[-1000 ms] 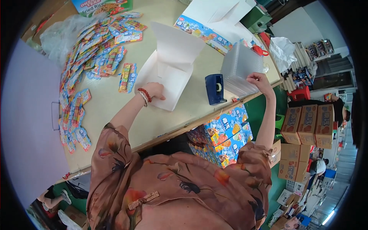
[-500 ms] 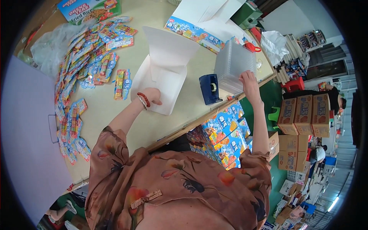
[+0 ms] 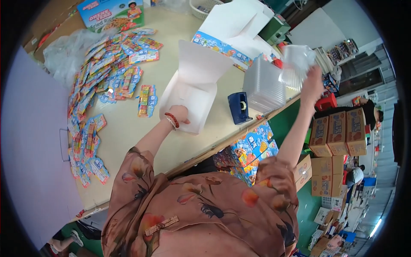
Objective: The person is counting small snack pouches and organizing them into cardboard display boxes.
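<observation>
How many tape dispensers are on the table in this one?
1. The dark blue tape dispenser stands near the table's front edge, between the open white box and the stack of clear plastic trays. Others could be hidden behind the boxes.

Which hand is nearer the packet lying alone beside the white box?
Left. The left hand is at the box, just right of the packet; the right hand is farther right, past the tape dispenser, holding a clear tray.
</observation>
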A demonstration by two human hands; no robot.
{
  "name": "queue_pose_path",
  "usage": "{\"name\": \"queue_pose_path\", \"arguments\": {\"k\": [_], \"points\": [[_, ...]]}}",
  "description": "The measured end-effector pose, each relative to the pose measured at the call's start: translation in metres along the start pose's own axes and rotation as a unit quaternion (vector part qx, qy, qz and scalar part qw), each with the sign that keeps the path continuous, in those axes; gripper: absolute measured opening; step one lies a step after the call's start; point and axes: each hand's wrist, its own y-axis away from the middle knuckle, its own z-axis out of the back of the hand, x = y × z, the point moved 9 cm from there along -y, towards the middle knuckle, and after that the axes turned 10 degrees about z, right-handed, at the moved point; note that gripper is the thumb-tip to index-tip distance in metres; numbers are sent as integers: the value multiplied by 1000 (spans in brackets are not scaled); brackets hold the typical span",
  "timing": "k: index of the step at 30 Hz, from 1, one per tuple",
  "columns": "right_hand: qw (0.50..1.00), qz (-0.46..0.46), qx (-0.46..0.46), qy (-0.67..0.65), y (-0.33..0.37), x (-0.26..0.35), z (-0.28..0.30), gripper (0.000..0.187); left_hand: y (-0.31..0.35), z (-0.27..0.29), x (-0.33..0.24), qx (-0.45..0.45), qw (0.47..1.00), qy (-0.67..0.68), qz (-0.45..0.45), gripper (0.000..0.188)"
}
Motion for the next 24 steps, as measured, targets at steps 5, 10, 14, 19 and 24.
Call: {"name": "queue_pose_path", "arguments": {"k": [5, 10, 14, 19, 24], "points": [[840, 100, -152, -511, 58, 88, 68, 11, 10, 9, -4, -70, 997, -28, -17, 42], [936, 88, 63, -336, 77, 214, -40, 14, 46, 7, 9, -119, 975, 142, -121, 39], [915, 96, 194, -339, 78, 236, -160, 8, 131, 41, 4, -2, 998, 3, -69, 46], [894, 356, 222, -157, 125, 275, -222, 10, 182, 32, 23, -190, 975, 70, -92, 57], [878, 360, 294, -118, 128, 311, -236, 11, 167, 14, 14, -203, 963, 131, -121, 61]]}}
